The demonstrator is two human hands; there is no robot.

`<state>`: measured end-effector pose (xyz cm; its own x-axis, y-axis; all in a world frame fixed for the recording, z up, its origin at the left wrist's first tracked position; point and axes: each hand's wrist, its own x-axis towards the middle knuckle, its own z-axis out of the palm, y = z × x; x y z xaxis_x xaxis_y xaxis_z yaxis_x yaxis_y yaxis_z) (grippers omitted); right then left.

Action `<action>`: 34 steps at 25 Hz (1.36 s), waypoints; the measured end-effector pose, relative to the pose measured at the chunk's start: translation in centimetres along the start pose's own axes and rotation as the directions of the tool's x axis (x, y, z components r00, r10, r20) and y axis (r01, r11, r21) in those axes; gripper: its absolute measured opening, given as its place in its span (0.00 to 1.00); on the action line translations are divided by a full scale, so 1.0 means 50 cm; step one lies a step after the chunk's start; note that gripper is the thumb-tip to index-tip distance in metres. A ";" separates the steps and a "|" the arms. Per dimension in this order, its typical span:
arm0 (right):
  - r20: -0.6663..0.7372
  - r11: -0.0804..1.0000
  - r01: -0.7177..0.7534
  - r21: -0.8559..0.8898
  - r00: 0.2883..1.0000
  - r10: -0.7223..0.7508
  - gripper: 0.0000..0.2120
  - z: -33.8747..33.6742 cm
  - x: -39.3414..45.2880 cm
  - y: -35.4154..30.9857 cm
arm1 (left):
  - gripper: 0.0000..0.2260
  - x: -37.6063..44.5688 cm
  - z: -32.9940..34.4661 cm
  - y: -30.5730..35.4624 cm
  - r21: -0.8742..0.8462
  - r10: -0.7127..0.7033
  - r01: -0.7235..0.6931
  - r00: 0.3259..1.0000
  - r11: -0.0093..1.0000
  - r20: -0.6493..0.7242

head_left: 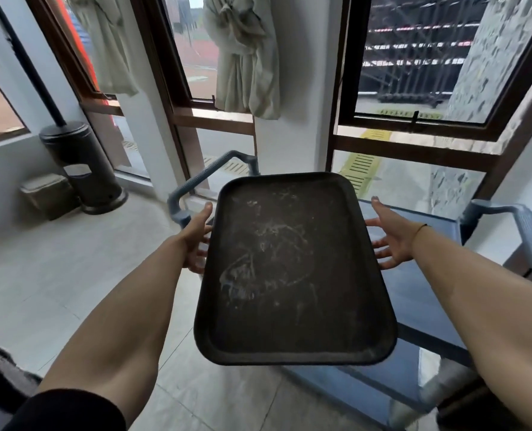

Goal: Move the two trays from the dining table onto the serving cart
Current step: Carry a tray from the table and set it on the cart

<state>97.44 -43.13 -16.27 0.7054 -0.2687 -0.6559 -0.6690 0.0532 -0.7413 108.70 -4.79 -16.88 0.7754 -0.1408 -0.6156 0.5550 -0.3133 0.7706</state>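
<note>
the tray point(292, 269) is dark, with pale scratches on its inside, and it sits over the blue cart point(420, 293), its near end past the cart's edge above the floor point(56, 275). the left hand point(196, 237) is at the tray's left rim, thumb up beside the rim and fingers point(201, 253) spread, partly under the tray. the right hand point(389, 241) is just beside the right rim, palm open, fingers apart, not clamped on it. behind the cart are windows point(414, 57) and tied curtains point(246, 57).
</note>
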 end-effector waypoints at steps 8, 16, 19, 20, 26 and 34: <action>0.019 1.000 0.006 -0.024 1.000 -0.005 0.37 -0.080 0.133 -0.111 | 0.36 0.119 0.068 0.123 -0.035 -0.009 0.008 0.999 0.999 -0.034; 0.035 0.999 -0.036 -0.017 0.999 0.037 0.37 -0.100 0.214 -0.158 | 0.40 0.236 0.085 0.174 -0.018 -0.035 0.034 0.998 0.999 -0.057; 0.014 0.999 -0.048 -0.008 0.999 0.049 0.38 -0.093 0.244 -0.174 | 0.40 0.289 0.074 0.199 0.007 -0.038 0.038 0.999 0.999 -0.033; 0.006 0.999 -0.049 -0.004 0.999 0.049 0.38 -0.087 0.253 -0.180 | 0.40 0.308 0.069 0.209 0.018 -0.033 0.034 0.999 0.999 -0.020; -0.059 0.994 -0.073 0.076 0.995 0.077 0.39 -0.032 0.318 -0.219 | 0.42 0.428 0.022 0.290 0.106 -0.009 0.002 0.998 0.994 0.063; -0.131 0.971 -0.118 0.206 0.981 0.146 0.36 0.094 0.410 -0.255 | 0.40 0.614 -0.084 0.360 0.231 -0.043 0.002 0.984 0.973 0.173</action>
<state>121.52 -44.77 -20.92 0.5632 -0.3812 -0.7331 -0.6845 0.2817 -0.6724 143.77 -10.79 -21.19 0.6870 -0.2875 -0.6673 0.4717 -0.5221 0.7106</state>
